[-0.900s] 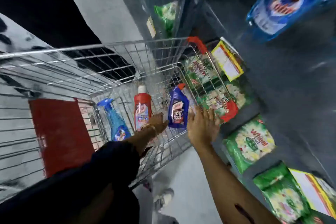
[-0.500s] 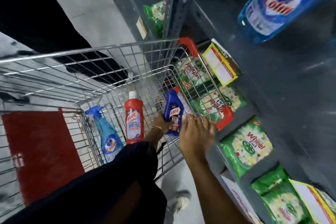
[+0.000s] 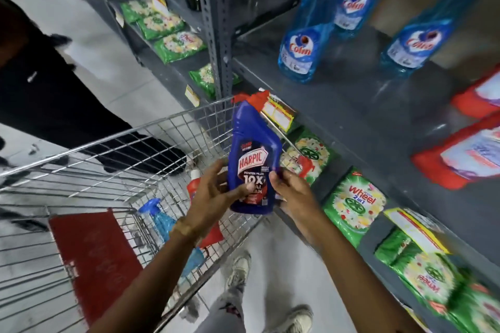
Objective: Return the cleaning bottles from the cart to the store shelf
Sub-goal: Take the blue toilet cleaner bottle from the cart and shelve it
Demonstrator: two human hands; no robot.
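Green detergent packets (image 3: pixel 353 204) lie along the lower racks, yellow price tags (image 3: pixel 278 115) hang nearby, and white sneakers (image 3: pixel 238 270) stand on the floor.

Grey store shelf (image 3: pixel 338 94), blue Colin bottles (image 3: pixel 299 51), red packs (image 3: pixel 460 159)

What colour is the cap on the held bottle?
Red, on the dark blue bottle; head view, the only one.

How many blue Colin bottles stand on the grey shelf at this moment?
3. One Colin bottle stands near the front edge of the shelf, a second behind it, a third further right. Others may be hidden outside the view.
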